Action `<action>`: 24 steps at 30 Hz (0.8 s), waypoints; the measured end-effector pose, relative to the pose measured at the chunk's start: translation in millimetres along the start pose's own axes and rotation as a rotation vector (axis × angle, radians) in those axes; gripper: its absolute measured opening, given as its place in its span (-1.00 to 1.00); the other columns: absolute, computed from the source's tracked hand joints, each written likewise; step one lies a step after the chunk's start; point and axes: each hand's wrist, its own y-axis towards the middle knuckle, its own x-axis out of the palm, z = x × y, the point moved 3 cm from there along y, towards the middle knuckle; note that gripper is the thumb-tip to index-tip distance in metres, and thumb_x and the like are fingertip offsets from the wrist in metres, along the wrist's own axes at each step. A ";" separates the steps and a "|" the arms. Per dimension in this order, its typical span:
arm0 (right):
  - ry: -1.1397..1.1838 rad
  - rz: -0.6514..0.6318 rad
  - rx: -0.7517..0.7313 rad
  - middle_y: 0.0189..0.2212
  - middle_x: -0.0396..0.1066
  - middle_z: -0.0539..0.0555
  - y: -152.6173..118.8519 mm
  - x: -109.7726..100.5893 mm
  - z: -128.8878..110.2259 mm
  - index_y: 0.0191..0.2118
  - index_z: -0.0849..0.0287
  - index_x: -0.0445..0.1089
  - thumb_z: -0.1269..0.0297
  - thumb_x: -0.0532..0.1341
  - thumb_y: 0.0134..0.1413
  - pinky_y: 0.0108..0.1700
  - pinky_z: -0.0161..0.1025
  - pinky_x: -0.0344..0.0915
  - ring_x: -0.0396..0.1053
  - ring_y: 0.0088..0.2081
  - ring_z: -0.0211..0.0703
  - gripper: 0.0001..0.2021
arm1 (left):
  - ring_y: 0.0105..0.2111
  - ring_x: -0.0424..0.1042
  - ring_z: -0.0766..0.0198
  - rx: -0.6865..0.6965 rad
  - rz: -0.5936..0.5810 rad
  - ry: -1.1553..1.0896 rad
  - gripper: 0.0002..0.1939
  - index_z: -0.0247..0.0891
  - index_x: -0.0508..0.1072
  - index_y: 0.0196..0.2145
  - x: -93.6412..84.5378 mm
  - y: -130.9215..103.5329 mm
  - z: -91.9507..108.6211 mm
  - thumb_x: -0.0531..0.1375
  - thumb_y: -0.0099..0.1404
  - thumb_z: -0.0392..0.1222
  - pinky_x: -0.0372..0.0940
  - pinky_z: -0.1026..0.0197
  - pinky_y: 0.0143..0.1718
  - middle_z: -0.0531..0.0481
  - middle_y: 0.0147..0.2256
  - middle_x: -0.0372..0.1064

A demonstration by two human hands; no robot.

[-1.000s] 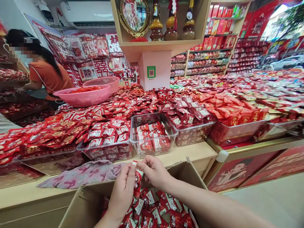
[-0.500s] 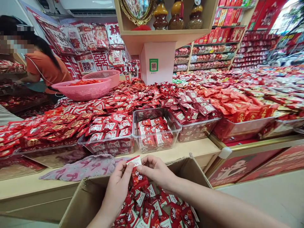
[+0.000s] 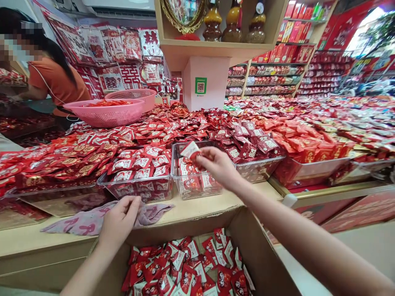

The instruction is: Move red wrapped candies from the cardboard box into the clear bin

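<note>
My right hand point(image 3: 217, 166) pinches a red-and-white packet point(image 3: 190, 151) above a clear plastic bin point(image 3: 197, 191) partly filled with similar packets. To the left, my left hand point(image 3: 120, 220) has its fingers pressed together over a pink patterned cloth point(image 3: 83, 220) on the counter edge; whether anything is between them is hidden. Below both hands stands an open cardboard box point(image 3: 259, 255) with many red-and-white packets point(image 3: 185, 275) loose inside.
Filled bins flank the middle one, among them a left bin point(image 3: 138, 187) and a right bin point(image 3: 259, 170). Pink baskets point(image 3: 108, 115) rest on the packets behind. A person in an orange top point(image 3: 58, 82) is at the far left. A pillar point(image 3: 205, 70) supports a shelf.
My right hand has moved up and forward from over the box to the bin, carrying a packet. My left hand has let go of the packet and moved left to the cloth.
</note>
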 end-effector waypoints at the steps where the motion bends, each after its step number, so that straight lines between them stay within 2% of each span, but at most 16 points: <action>1: -0.118 -0.012 -0.002 -0.45 0.34 0.02 16.2 -7.7 -0.1 -0.30 0.29 0.29 0.26 0.16 -0.10 -0.39 -0.37 0.19 0.24 -0.47 -0.39 -0.77 | -0.49 0.43 0.30 -0.010 0.028 0.051 -0.67 -0.22 0.36 -0.41 1.1 3.8 -9.8 -0.06 0.18 0.05 0.25 0.34 -0.49 0.04 -0.49 0.44; 3: -0.327 -0.127 0.078 -0.48 0.35 0.03 42.3 -14.5 9.7 -0.35 0.32 0.35 0.29 0.16 -0.11 -0.43 -0.39 0.16 0.21 -0.51 -0.40 -0.80 | -0.51 0.41 0.27 -0.019 0.069 0.139 -0.68 -0.21 0.37 -0.44 5.7 6.4 -22.6 -0.04 0.16 0.04 0.21 0.33 -0.53 0.03 -0.54 0.43; 6: -0.482 -0.421 0.248 -0.52 0.37 0.02 59.9 -8.1 34.3 -0.35 0.34 0.41 0.31 0.18 -0.15 -0.48 -0.41 0.13 0.18 -0.56 -0.42 -0.79 | -0.48 0.40 0.24 0.001 0.089 0.236 -0.72 -0.17 0.40 -0.45 12.3 3.0 -26.1 0.01 0.13 0.03 0.16 0.32 -0.52 0.02 -0.51 0.43; 9: -0.603 -0.678 0.270 -0.50 0.40 0.01 61.2 3.7 48.4 -0.32 0.32 0.44 0.33 0.20 -0.19 -0.45 -0.42 0.14 0.21 -0.53 -0.41 -0.77 | -0.43 0.40 0.25 0.032 0.099 0.296 -0.74 -0.16 0.40 -0.45 14.3 -0.7 -22.4 0.00 0.15 0.01 0.14 0.33 -0.49 0.02 -0.45 0.44; 11: -0.709 -0.760 0.236 -0.49 0.41 0.01 60.3 8.2 50.8 -0.31 0.29 0.46 0.34 0.18 -0.18 -0.44 -0.43 0.14 0.23 -0.52 -0.40 -0.76 | -0.42 0.40 0.26 0.044 0.109 0.323 -0.74 -0.17 0.40 -0.43 14.2 -1.8 -20.9 0.00 0.16 -0.01 0.14 0.34 -0.49 0.01 -0.45 0.44; 20: -0.947 -0.835 0.218 -0.48 0.42 0.03 64.5 11.4 43.7 -0.29 0.27 0.46 0.36 0.15 -0.15 -0.47 -0.43 0.12 0.26 -0.51 -0.35 -0.75 | -0.46 0.40 0.25 0.069 0.120 0.393 -0.75 -0.17 0.39 -0.44 13.3 -3.3 -19.9 -0.01 0.16 -0.03 0.10 0.32 -0.52 0.02 -0.47 0.43; 24: -1.023 -0.703 0.178 -0.43 0.43 0.05 80.1 10.0 37.6 -0.28 0.26 0.45 0.32 0.16 -0.14 -0.46 -0.43 0.13 0.30 -0.45 -0.31 -0.75 | -0.47 0.40 0.27 0.065 0.112 0.420 -0.76 -0.16 0.40 -0.43 13.2 -3.0 -19.6 0.00 0.16 -0.04 0.08 0.33 -0.54 0.04 -0.47 0.44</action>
